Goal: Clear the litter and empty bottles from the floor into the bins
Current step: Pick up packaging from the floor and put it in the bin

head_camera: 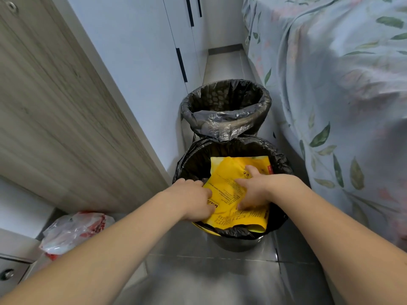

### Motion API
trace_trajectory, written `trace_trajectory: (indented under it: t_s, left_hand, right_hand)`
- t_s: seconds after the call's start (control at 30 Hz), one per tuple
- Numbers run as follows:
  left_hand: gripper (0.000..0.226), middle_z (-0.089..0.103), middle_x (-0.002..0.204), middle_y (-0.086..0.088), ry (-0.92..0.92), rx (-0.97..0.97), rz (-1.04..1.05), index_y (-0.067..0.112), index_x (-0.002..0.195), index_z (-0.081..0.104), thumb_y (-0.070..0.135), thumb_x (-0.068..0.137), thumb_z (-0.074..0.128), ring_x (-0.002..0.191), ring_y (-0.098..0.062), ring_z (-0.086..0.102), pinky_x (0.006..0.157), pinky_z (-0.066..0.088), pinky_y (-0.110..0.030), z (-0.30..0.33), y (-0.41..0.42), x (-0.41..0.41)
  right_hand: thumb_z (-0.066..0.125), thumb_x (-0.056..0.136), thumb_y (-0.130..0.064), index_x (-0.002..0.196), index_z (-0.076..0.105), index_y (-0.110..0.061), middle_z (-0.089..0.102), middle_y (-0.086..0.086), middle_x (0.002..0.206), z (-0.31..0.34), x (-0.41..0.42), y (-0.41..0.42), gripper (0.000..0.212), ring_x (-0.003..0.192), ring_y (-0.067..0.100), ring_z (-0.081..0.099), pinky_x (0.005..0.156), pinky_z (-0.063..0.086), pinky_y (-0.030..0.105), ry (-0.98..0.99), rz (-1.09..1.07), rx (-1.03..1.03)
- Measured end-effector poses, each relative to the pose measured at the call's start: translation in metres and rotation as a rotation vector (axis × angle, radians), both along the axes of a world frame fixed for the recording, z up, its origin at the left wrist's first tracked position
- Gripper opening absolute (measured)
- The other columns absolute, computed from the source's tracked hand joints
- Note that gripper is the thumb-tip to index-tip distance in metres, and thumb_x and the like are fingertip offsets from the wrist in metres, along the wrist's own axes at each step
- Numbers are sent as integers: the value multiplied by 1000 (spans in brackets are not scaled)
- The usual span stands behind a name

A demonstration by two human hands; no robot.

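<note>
A large yellow printed wrapper lies across the mouth of the near bin, which has a black liner. The wrapper's lower edge hangs over the bin's front rim. My left hand grips the wrapper's left edge, fingers curled over it. My right hand presses down on the wrapper's middle with fingers spread, the thumb stretched toward the far side. Behind it stands a second bin with a grey liner; nothing shows inside it.
A crumpled clear plastic bag with red print lies on the grey tiled floor at the left, beside a wooden panel. A bed with a leaf-patterned sheet bounds the narrow aisle on the right. White cupboard doors run along the left.
</note>
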State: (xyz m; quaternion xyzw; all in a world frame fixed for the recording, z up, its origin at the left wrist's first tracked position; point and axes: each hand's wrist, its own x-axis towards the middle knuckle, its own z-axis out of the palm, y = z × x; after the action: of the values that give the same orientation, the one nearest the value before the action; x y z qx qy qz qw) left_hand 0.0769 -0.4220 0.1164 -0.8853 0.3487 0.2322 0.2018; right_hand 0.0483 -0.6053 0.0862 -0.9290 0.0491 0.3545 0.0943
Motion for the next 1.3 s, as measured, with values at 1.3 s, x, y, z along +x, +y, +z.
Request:
trace_trajectory:
  t_s: [1.3]
  left_hand:
    - [22,66,105,4,71,-406,164,28,83,63,14,82,45,106,-20,57,97,45,-37,45,1,19]
  right_hand:
    - [39,83,-75,152,3,-41,-12,5,160,-21,16,24,85,146,39,0,114,20,57,50,63,-172]
